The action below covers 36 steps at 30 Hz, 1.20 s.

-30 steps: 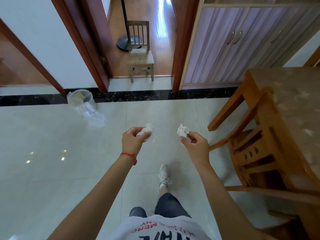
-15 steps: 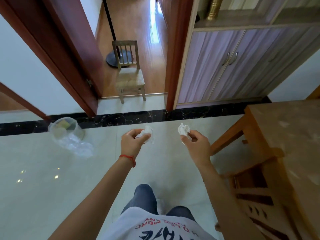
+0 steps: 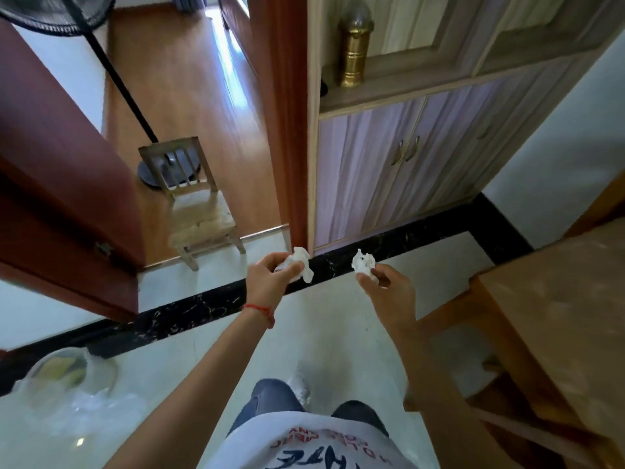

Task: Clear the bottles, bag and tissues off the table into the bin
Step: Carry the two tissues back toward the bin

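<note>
My left hand (image 3: pixel 270 282) pinches a crumpled white tissue (image 3: pixel 299 264) at chest height over the tiled floor. My right hand (image 3: pixel 389 292) holds a second crumpled tissue (image 3: pixel 363 262) between thumb and fingers, a little to the right. The bin (image 3: pixel 64 370), lined with a clear plastic bag, stands on the floor at the lower left, well to the left of both hands. The wooden table (image 3: pixel 561 313) fills the right edge; the part of its top that shows is bare.
A small wooden chair (image 3: pixel 196 211) stands in the open doorway ahead, with a fan stand (image 3: pixel 125 89) behind it. A red-brown door (image 3: pixel 64 184) is at the left, a cabinet (image 3: pixel 406 164) with a brass vase (image 3: pixel 355 45) at the right. A wooden chair (image 3: pixel 507 411) sits under the table.
I have walked forward; the doorway and cabinet are nearer, and the bin has slid from the upper left to the lower left of the view. Both hands still hold their tissues.
</note>
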{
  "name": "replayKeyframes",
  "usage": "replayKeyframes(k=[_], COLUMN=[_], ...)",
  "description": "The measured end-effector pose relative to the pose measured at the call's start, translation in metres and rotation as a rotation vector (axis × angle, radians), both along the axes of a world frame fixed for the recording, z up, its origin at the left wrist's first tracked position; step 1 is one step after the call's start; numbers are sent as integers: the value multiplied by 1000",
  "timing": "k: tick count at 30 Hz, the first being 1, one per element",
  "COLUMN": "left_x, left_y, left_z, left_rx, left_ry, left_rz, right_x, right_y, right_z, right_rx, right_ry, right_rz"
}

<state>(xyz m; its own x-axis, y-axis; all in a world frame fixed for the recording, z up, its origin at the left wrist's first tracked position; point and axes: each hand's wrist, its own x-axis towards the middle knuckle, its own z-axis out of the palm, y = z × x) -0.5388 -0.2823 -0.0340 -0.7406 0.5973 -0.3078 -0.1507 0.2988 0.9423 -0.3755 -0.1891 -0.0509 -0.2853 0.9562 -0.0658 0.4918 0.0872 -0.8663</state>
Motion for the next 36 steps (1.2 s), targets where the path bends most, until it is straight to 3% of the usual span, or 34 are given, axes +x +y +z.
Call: replayKeyframes(k=[17, 36], left_x=[-39, 113], left_y=[267, 508], left_z=[-10, 2], left_rx=[-52, -4], left_ry=[34, -1], left_rz=[-317, -976], right_x=[-21, 122], right_y=[211, 331], right_z=[-6, -10], right_rx=[-71, -127], right_ry=[64, 69], right_rz=[-237, -945])
